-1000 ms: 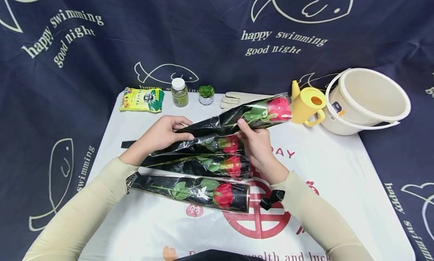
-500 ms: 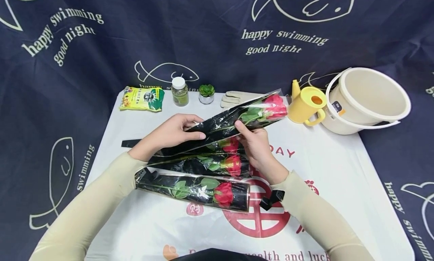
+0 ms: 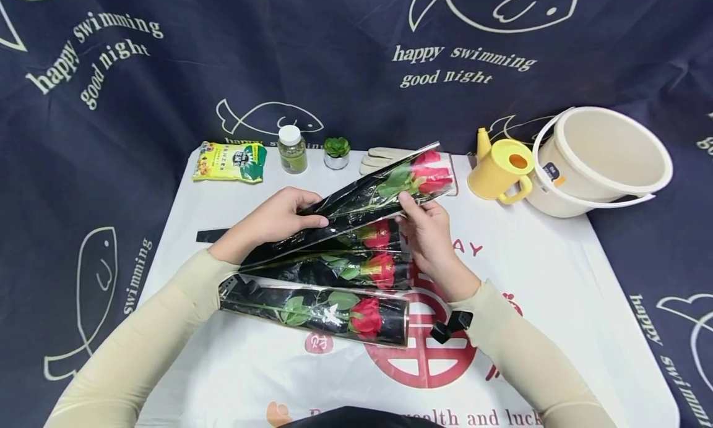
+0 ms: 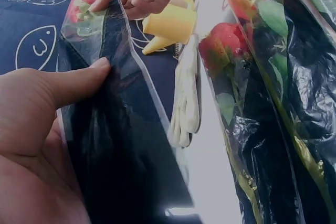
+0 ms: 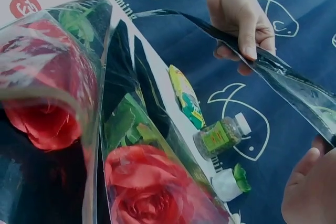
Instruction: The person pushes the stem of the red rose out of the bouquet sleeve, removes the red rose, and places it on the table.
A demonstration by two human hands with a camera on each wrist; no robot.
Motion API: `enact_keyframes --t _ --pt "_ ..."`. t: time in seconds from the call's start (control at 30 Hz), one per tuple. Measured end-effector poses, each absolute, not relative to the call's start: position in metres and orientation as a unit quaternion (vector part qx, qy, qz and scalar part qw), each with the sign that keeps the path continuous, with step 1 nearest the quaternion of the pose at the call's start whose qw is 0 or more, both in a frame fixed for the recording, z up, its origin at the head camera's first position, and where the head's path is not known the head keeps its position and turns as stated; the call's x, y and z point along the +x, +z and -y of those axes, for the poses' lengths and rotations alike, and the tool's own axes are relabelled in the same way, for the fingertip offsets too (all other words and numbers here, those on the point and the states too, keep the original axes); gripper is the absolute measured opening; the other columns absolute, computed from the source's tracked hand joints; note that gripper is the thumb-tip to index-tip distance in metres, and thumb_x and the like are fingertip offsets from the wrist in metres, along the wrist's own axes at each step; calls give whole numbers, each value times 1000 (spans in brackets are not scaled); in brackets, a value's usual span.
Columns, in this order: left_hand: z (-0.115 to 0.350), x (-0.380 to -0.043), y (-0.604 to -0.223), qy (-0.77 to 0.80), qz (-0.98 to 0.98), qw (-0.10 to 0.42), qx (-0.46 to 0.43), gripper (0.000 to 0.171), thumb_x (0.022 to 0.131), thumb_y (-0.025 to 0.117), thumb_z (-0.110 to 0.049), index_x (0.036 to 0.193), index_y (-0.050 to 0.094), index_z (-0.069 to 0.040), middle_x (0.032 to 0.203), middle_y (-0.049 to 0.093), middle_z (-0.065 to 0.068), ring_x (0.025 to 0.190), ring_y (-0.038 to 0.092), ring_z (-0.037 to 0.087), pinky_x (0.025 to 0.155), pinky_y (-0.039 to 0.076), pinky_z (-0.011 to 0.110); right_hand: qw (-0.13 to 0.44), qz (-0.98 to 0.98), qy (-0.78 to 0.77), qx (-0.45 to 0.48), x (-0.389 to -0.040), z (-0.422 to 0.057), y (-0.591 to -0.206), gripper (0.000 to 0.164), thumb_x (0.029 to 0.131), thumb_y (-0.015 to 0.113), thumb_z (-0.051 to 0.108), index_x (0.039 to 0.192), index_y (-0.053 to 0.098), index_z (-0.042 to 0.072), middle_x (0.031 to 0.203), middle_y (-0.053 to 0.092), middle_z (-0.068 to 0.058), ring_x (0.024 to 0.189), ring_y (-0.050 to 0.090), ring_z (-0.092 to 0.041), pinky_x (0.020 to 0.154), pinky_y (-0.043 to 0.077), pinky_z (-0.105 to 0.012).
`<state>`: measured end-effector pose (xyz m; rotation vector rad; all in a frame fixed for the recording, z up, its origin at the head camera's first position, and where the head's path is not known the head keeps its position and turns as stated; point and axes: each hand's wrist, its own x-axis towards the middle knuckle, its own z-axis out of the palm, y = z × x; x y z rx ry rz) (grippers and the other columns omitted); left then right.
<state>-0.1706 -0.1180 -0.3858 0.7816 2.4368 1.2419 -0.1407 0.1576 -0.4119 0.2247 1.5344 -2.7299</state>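
Both hands hold a wrapped red rose [image 3: 384,190] above the table, slanted with its bloom up to the right. My left hand [image 3: 278,216] pinches the black lower part of its sleeve, thumb on top, as the left wrist view also shows. Near the bloom, my right hand [image 3: 431,242] pinches the sleeve's lower edge between thumb and fingers. Below lie three more wrapped roses: a front rose [image 3: 366,316], a middle rose [image 3: 380,270] and a back rose [image 3: 374,234] partly covered by the held one. Their stem ends point left.
Along the back stand a yellow-green packet [image 3: 229,162], a white-capped jar [image 3: 292,149], a small potted succulent [image 3: 337,152] and pale gloves [image 3: 375,159], partly hidden by the held rose. At the right are a yellow watering can [image 3: 498,171] and a cream bucket [image 3: 579,180].
The held rose's bloom end has swung left, away from the watering can, and the sleeve slants more steeply. My left hand has shifted slightly right. The roses on the table have stayed put.
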Motion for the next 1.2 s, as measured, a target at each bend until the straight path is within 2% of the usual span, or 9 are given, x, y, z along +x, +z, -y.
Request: enact_keyframes --t 0.13,0.27,0.33,0.43,0.57,0.8,0.9,1.1,1.2 --pt "116 -170 -386 428 -850 147 271 14 88 68 -26 85 62 -13 58 39 -4 47 34 12 58 37 32 13 -495 -867 60 -141 -154 -412 32 82 74 14 109 62 0 92 65 -7 68 60 -10 64 51 -23" --pt "113 -170 -385 437 -852 139 254 17 87 68 -25 99 68 -13 77 62 -2 59 49 13 69 43 33 -5 -504 -862 53 -139 -149 -410 31 82 74 13 107 62 -2 90 66 -7 65 59 -9 63 51 -22" --pt "111 -170 -384 449 -848 139 246 19 87 69 -23 102 69 -12 86 66 -2 70 56 12 72 45 33 -18 -507 -860 46 -138 -145 -410 31 81 75 11 106 62 -2 89 65 -7 66 59 -10 63 50 -24" --pt "108 -171 -384 473 -837 147 235 19 85 71 -19 103 69 -12 88 68 -3 79 63 11 72 48 33 -32 -518 -854 34 -136 -138 -410 31 80 75 10 106 61 -1 89 65 -6 68 58 -12 65 50 -25" --pt "103 -170 -382 498 -822 152 230 21 84 73 -15 103 67 -11 85 70 -3 80 65 12 74 48 33 -44 -532 -845 32 -135 -132 -412 29 79 77 11 103 63 0 86 65 -5 66 56 -12 64 49 -26" --pt "96 -172 -382 515 -806 163 242 15 82 73 -10 97 68 -9 87 70 -2 84 65 11 75 49 31 3 -545 -837 45 -131 -125 -417 31 79 77 14 103 63 1 83 65 -5 65 58 -16 66 50 -28" --pt "94 -173 -382 523 -799 159 250 15 82 73 -6 96 69 -8 88 70 1 84 66 15 75 49 31 4 -536 -843 48 -130 -121 -418 31 79 77 13 104 63 1 85 66 -6 66 59 -16 66 50 -28" --pt "95 -171 -380 545 -787 155 245 15 81 72 0 95 69 -4 89 70 7 84 66 15 75 49 30 20 -554 -830 54 -131 -113 -418 28 78 78 18 96 64 1 73 66 -3 62 58 -16 62 49 -28" --pt "95 -171 -381 551 -782 161 243 15 81 72 0 95 69 -4 89 70 10 85 66 20 74 49 30 28 -565 -823 49 -132 -114 -418 26 79 77 18 95 65 2 72 66 -4 63 58 -17 62 49 -28"
